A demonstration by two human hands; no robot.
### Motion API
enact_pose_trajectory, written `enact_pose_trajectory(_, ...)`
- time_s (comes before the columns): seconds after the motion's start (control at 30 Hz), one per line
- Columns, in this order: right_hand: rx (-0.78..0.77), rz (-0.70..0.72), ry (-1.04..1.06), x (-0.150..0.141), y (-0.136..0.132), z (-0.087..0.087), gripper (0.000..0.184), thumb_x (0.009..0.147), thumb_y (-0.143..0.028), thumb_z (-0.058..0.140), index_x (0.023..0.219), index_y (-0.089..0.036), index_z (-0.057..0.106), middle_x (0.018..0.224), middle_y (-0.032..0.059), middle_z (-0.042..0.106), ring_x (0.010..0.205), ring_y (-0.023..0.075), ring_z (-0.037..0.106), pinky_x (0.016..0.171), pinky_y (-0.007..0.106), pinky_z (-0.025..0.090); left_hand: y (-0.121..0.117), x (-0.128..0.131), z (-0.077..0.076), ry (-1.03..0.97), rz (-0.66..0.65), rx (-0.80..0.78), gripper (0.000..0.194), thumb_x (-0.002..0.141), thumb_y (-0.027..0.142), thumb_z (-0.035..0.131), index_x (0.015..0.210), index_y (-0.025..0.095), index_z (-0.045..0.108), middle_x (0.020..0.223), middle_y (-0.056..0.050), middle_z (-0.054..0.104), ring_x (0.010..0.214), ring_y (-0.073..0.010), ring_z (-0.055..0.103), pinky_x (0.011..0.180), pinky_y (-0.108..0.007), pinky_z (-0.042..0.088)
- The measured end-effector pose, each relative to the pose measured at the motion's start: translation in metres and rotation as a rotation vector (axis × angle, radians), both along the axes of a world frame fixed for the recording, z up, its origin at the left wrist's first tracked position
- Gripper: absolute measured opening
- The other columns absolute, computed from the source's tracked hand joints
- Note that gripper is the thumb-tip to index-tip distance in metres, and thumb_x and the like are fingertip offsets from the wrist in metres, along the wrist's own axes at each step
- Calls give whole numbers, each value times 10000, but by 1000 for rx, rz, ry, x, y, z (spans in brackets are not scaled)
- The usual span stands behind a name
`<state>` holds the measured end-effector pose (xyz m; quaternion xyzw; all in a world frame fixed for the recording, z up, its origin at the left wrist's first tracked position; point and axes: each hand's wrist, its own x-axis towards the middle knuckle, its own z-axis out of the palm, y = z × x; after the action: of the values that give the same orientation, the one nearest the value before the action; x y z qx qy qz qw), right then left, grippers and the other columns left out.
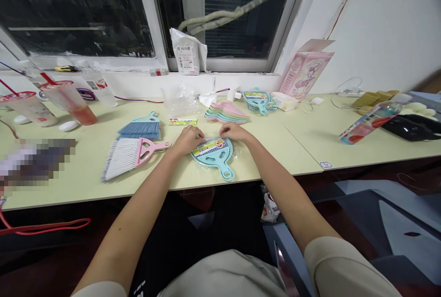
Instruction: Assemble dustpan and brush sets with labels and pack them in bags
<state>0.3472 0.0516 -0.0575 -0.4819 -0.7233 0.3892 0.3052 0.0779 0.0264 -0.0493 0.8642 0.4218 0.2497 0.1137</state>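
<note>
On the table edge before me lies a light blue dustpan [215, 157] in a clear plastic bag [237, 152], its handle toward me. A printed card [209, 146] covers its upper part. My left hand [189, 139] has its fingers curled closed at the upper left edge of the bag. At the upper right edge, my right hand [234, 131] pinches the bag. To the left are a pink-handled brush [129, 157] with white bristles and a blue brush [140, 128]. Behind my hands sits a stack of pastel dustpans [225, 112].
Several packed blue dustpans [259, 100] lie at the back. A card strip [182, 122] lies behind my left hand. Drink cups [70, 101] stand at left; a pink box [306, 74] and a bottle [370, 122] are at right. A wrapped packet [188, 53] leans by the window.
</note>
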Motion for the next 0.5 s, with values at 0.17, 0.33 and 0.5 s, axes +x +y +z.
enact_pose_trajectory(0.17,88,-37,-21,5,-1,-4,100,671,-217,708,750,-190,653,804,6,700,794,180,651,761,298,492,-6,-10,1,-4,115,-79,356,865,341,754,1201,235,709,1099,-73,764,1149,-312,613,993,-429,476)
enact_pose_trajectory(0.33,187,-121,-67,11,0,-7,113,661,-203,654,752,-204,587,766,-20,620,759,168,590,732,291,447,-8,-18,0,-52,143,-132,471,854,304,754,1307,224,653,1020,-56,765,1030,-272,664,903,-375,492)
enact_pose_trajectory(0.5,216,-77,-14,14,-4,-10,80,667,-191,586,738,-214,558,741,-24,585,735,164,556,730,287,432,-7,-15,-1,-75,143,-103,77,853,212,691,915,198,733,897,-61,728,854,-233,657,782,-349,502)
